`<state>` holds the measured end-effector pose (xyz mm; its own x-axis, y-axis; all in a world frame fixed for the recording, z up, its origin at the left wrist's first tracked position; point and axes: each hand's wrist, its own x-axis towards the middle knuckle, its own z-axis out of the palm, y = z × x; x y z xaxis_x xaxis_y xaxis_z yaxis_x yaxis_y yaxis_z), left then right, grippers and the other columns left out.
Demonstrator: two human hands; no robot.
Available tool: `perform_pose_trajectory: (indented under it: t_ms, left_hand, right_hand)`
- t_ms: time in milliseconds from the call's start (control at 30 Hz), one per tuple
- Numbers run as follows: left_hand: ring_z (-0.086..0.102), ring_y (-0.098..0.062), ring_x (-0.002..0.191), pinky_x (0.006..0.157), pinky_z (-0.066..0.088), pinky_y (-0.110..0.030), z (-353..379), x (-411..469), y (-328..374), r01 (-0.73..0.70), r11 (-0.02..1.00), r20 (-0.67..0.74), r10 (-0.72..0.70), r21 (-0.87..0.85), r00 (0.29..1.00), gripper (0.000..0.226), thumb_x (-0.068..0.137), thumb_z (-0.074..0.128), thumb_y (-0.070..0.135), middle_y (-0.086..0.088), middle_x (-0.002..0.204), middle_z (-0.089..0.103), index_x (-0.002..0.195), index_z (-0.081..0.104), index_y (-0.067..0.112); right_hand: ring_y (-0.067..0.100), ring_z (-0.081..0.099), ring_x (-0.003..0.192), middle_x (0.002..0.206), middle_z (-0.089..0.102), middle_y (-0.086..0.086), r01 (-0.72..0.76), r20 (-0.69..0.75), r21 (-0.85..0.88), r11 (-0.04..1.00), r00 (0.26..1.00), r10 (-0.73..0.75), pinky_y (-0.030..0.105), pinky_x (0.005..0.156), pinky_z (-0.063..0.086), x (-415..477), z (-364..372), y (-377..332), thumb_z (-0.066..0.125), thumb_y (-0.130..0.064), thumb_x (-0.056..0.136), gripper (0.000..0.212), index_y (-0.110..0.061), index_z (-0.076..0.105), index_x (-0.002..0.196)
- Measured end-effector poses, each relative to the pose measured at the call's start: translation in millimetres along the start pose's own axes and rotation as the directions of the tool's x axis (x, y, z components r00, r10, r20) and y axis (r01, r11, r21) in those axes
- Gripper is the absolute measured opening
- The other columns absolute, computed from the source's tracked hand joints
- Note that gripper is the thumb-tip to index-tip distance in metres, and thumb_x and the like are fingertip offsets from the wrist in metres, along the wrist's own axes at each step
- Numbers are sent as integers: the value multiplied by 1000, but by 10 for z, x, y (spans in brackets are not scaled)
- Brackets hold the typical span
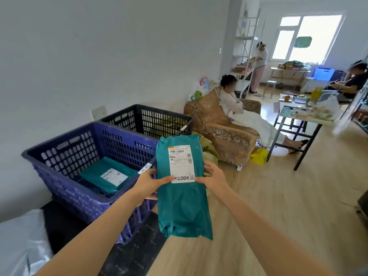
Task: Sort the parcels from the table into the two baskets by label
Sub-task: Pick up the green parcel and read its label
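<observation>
Teal parcel (183, 206) stood tall, pinched between my left hand (149, 184) and right hand (214, 178); blue basket (65, 186) sat nearer my left.

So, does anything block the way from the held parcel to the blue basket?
Nothing visible does. The left hand and right hand hold the parcel beside the blue basket, whose top is open; another parcel lies flat inside.
</observation>
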<state>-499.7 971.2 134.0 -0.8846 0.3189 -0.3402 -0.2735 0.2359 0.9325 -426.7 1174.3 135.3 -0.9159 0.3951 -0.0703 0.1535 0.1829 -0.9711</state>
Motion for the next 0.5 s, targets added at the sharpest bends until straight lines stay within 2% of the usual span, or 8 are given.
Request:
perform_pose_trajectory:
  t_ms: [133, 200, 267, 300, 367, 433, 500]
  left_hand:
    - [73, -23, 86, 70, 61, -46, 183, 436, 187, -2, 1000, -39, 2, 11, 999, 78, 70, 86, 32, -5, 119, 67, 135, 45, 16]
    - [73, -23, 85, 67, 61, -44, 302, 663, 278, -8, 1000, -70, 8, 2, 998, 78, 70, 85, 32, -5, 119, 66, 135, 45, 16]
    - [74, -23, 84, 66, 61, -43, 433, 880, 370, -10, 1000, -107, 9, -11, 994, 74, 72, 85, 31, -5, 117, 67, 133, 47, 16]
    - [74, -23, 83, 67, 61, -44, 506, 988, 417, -6, 1000, -121, 4, -20, 993, 71, 72, 84, 31, -6, 115, 68, 131, 48, 15]
    - [74, -24, 83, 70, 61, -48, 657, 1201, 523, 2, 999, -149, -8, -41, 989, 69, 73, 84, 30, -6, 111, 70, 130, 48, 15]
    - [74, -24, 83, 71, 60, -48, 782, 1380, 641, 5, 998, -191, -17, -61, 981, 69, 73, 84, 31, -6, 111, 70, 130, 48, 16]
    - [74, -23, 83, 70, 61, -46, 894, 1542, 776, 5, 997, -236, -23, -78, 971, 70, 72, 84, 32, -5, 113, 69, 130, 47, 16]
  right_hand:
    - [22, 54, 120, 134, 55, 10, 17, 40, 2, 1000, 999, -17, 35, 97, 50, 548, -186, 19, 76, 5, 75, 72, -9, 44, 139]
    - [18, 54, 115, 131, 56, 7, 43, 68, -2, 999, 997, -43, 31, 93, 51, 857, -305, 19, 76, 5, 76, 69, -9, 46, 137]
    - [12, 54, 104, 122, 57, 2, 58, 117, -9, 998, 992, -56, 15, 75, 50, 1156, -428, 3, 75, 4, 77, 66, -10, 47, 136]
    - [9, 54, 100, 121, 57, 1, 62, 134, -12, 998, 989, -60, 10, 66, 48, 1314, -494, 3, 75, 3, 77, 66, -11, 47, 135]
    - [6, 52, 96, 123, 56, 2, 77, 163, -19, 997, 984, -73, 8, 60, 45, 1643, -635, -2, 75, 2, 78, 64, -11, 48, 135]
    - [9, 50, 102, 124, 55, 3, 91, 208, -23, 996, 975, -84, 11, 65, 45, 1966, -752, -33, 73, 3, 79, 63, -9, 47, 135]
    - [12, 50, 110, 129, 54, 5, 95, 252, -15, 995, 964, -88, 19, 81, 47, 2292, -850, -63, 73, 4, 79, 63, -7, 48, 136]
